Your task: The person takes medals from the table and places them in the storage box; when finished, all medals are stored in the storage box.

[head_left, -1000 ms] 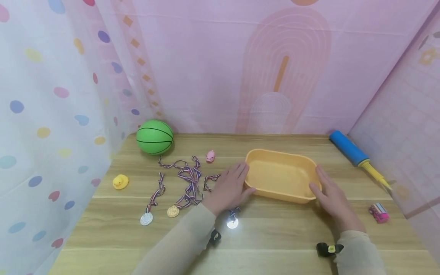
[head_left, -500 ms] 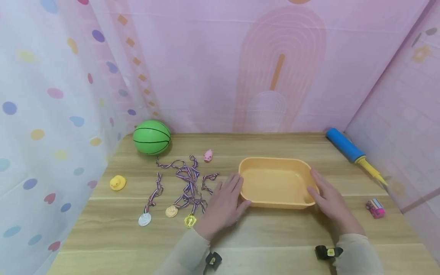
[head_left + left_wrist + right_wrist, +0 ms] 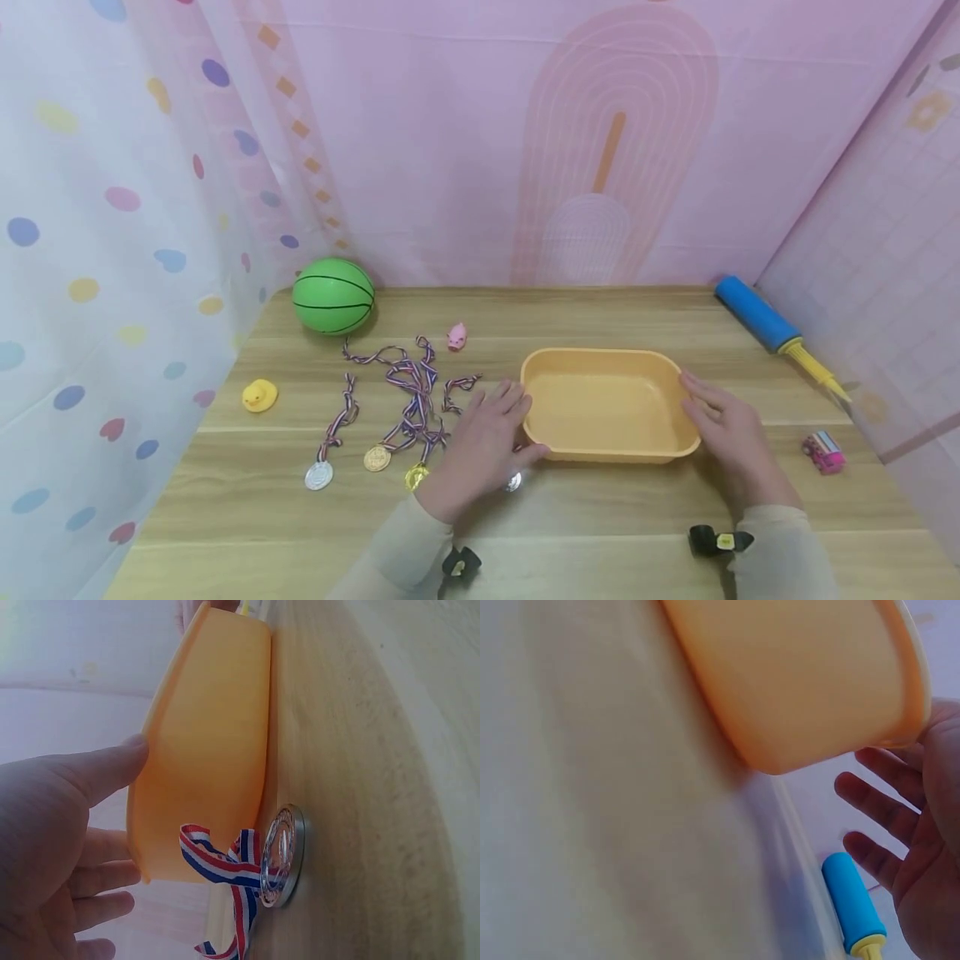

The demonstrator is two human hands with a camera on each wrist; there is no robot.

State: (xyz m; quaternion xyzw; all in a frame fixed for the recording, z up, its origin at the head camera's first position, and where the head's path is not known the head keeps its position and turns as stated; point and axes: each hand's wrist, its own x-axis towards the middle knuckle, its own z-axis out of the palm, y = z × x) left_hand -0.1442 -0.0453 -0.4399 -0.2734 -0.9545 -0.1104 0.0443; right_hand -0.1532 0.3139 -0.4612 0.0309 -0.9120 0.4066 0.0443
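Note:
A shallow orange plastic basin [image 3: 607, 408] sits on the wooden table between both hands. At its left end lies my left hand [image 3: 483, 442], thumb against the near rim and the other fingers extended along the end wall. My right hand [image 3: 735, 437] touches the right end at the rim; in the right wrist view several of its fingers reach out, spread, below the basin's corner. Beside the left hand a silver medal [image 3: 283, 856] with a red, white and blue ribbon [image 3: 221, 864] stands out in the left wrist view; the hand partly covers it in the head view.
Left lie another silver medal [image 3: 318, 476], a bronze-toned medal [image 3: 377, 457] and a gold medal [image 3: 416, 477] with tangled ribbons. Around them are a yellow duck [image 3: 260, 396], green ball [image 3: 333, 296] and pink pig [image 3: 457, 337]. A blue pump [image 3: 757, 313] and pink toy truck [image 3: 823, 452] lie right.
The basin has come slightly nearer and turned straighter to the table's edge, both hands moving with it. The right thumb has drawn back from inside the rim to its edge.

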